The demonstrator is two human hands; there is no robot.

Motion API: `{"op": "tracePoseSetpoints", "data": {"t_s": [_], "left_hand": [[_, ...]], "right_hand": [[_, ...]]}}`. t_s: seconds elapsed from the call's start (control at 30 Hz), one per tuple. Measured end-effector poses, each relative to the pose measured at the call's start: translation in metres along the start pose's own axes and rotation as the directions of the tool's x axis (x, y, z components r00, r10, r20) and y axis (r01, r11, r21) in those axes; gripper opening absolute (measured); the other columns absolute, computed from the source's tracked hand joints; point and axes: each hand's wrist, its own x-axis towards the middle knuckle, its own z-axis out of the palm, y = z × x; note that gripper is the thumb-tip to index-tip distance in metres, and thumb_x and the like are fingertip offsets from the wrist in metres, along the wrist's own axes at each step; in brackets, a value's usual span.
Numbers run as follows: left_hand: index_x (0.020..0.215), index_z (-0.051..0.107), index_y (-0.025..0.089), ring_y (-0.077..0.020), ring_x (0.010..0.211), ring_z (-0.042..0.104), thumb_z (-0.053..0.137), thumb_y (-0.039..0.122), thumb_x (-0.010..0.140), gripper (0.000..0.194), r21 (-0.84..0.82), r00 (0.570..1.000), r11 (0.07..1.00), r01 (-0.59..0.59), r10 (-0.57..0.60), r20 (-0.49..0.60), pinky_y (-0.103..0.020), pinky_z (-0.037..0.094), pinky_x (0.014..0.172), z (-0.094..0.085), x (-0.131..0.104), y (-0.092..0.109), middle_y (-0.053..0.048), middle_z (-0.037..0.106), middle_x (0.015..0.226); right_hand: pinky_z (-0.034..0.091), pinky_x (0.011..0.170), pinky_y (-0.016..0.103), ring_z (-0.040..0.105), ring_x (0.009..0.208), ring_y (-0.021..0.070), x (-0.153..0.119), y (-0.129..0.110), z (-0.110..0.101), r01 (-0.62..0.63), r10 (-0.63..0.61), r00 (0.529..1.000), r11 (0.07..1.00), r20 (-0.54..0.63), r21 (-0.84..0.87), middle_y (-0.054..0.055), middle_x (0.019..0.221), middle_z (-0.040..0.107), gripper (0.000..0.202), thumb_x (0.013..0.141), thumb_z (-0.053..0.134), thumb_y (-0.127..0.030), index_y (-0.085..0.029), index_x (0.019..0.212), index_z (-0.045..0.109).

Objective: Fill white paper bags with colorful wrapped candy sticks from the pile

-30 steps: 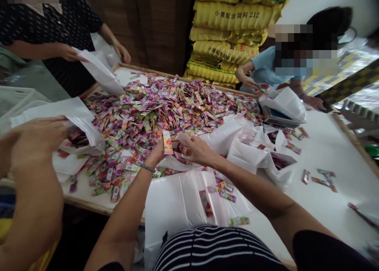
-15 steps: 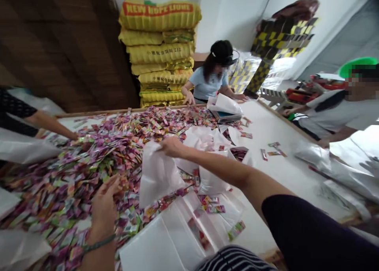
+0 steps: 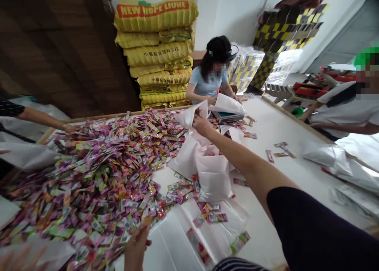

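Note:
My right hand (image 3: 203,125) is closed on the top of a white plastic bag (image 3: 188,115), held out over the far part of the table. My left hand (image 3: 137,241) is low at the near side, fingers loosely bent and thumb apart, with nothing visible in it. It is beside a stack of flat white plastic bags (image 3: 168,237) and the edge of a big heap of small colourful sachets (image 3: 103,176). White bags with sachets in them, one an upright bag (image 3: 213,176), stand close together below my right forearm.
Across the table a person (image 3: 210,81) handles a white bag on a scale (image 3: 227,116). Another person's hand (image 3: 69,129) reaches into the heap from the left. Filled clear bags (image 3: 328,156) lie at the right edge. Yellow sacks (image 3: 156,50) are stacked behind.
My right hand has carried the white bag away from me, toward the far bags. My left hand has come down and right, from the heap toward the flat bags.

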Motion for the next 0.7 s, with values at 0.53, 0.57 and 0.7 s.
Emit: {"op": "tracePoseSetpoints", "data": {"t_s": [0.53, 0.57, 0.7], "left_hand": [[0.153, 0.032, 0.006, -0.039, 0.13, 0.052, 0.048, 0.054, 0.092, 0.08, 0.774, 0.983, 0.618, -0.14, -0.009, 0.185, -0.046, 0.046, 0.105, 0.097, -0.098, -0.052, -0.031, 0.036, 0.152], [0.154, 0.032, 0.008, -0.0387, 0.128, 0.054, 0.052, 0.049, 0.091, 0.078, 0.787, 0.977, 0.594, -0.17, 0.0, 0.212, -0.046, 0.048, 0.102, 0.106, -0.096, -0.05, -0.029, 0.035, 0.153], [0.153, 0.034, 0.009, -0.0305, 0.111, 0.062, 0.047, 0.017, 0.087, 0.068, 0.824, 0.97, 0.528, -0.205, -0.006, 0.244, -0.039, 0.052, 0.092, 0.113, -0.085, -0.047, -0.024, 0.049, 0.136]], "right_hand": [[0.048, 0.095, 0.035, 0.061, 0.112, 0.0251, -0.283, -0.081, 0.113, -0.13, 0.01, 0.946, 0.927, 0.324, 0.351, 0.014, 0.121, 0.066, 0.04, 0.101, 0.041, -0.026, -0.018, 0.137, 0.057], [0.05, 0.092, 0.036, 0.062, 0.108, 0.0254, -0.313, -0.088, 0.123, -0.219, 0.059, 0.904, 0.915, 0.424, 0.34, 0.014, 0.118, 0.067, 0.041, 0.099, 0.044, -0.026, -0.019, 0.137, 0.056], [0.051, 0.096, 0.04, 0.06, 0.121, 0.0279, -0.375, -0.112, 0.168, -0.492, 0.257, 0.783, 0.814, 0.567, 0.31, 0.017, 0.132, 0.062, 0.055, 0.09, 0.054, -0.022, -0.016, 0.145, 0.047]]}}
